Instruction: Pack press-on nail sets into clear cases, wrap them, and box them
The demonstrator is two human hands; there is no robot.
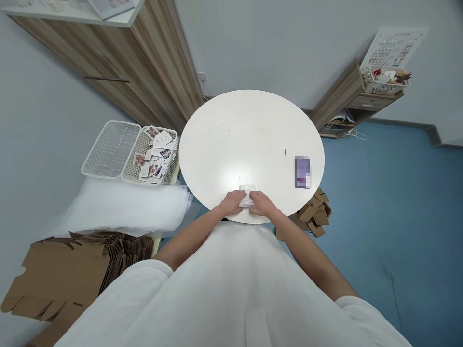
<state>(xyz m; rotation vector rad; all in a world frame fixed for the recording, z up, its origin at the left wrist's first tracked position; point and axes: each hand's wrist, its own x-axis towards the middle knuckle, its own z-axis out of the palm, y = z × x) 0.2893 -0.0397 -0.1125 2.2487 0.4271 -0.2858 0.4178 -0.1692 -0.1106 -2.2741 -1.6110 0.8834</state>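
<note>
A small white bundle of soft, thin sheet material (pixel 247 199) lies near the front edge of the round white table (pixel 249 125). My left hand (pixel 232 203) grips its left side, with the fingers curled in. On the opposite side, my right hand (pixel 262 204) is closed on the same bundle. Part of it is covered by my fingers, and what is inside, if anything, cannot be seen. A purple rectangular item (pixel 302 172), blurred out, lies on the table to the right of my right hand.
Left of the table stand a white basket (pixel 173 159) holding printed cards and another white basket (pixel 108 149) with clear plastic packets. White sheets (pixel 133 205) and flattened cardboard boxes (pixel 68 274) are stacked nearer me. Folded cardboard pieces (pixel 314 212) sit below the table's right edge.
</note>
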